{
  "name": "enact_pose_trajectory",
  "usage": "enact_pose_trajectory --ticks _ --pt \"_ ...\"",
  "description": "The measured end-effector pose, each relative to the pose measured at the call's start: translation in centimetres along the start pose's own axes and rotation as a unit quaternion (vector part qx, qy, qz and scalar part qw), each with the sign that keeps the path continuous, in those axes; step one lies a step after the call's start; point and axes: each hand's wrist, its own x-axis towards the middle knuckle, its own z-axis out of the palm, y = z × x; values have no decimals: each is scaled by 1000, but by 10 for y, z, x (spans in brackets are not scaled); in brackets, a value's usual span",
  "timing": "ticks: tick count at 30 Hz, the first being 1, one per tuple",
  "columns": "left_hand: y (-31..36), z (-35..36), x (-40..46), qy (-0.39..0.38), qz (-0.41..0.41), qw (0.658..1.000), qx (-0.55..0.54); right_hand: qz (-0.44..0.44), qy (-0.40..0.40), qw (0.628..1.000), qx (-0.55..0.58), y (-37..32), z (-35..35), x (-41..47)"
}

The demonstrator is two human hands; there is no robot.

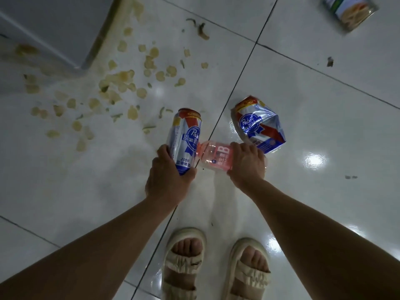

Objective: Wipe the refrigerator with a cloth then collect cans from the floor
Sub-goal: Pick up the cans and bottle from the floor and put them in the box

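Note:
My left hand [167,178] grips the lower end of a tall silver, blue and red beer can [185,139], held above the floor. A pink plastic bottle [213,155] lies sideways in the grip of my right hand [246,164], its neck end touching the can. Just beyond my right hand a crushed beer can [257,124] of the same brand lies on the white tiles. Another tin with a printed label [351,11] lies on the floor at the top right.
Scattered chips and green scraps [121,83] cover the wet tiles at the left, beside the grey base of the refrigerator [49,29]. Small dark crumbs [330,61] dot the right tiles. My feet in beige sandals [184,263] stand at the bottom.

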Motion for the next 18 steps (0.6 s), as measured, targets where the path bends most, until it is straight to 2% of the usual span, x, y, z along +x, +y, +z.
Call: enact_pose_trajectory --ticks 8,18 --pt "70 -77 -51 4 10 1000 -2 89 9 990 108 -6 -115 -70" --pt "215 -232 -161 15 79 996 -40 164 91 960 207 -12 -348 -195"
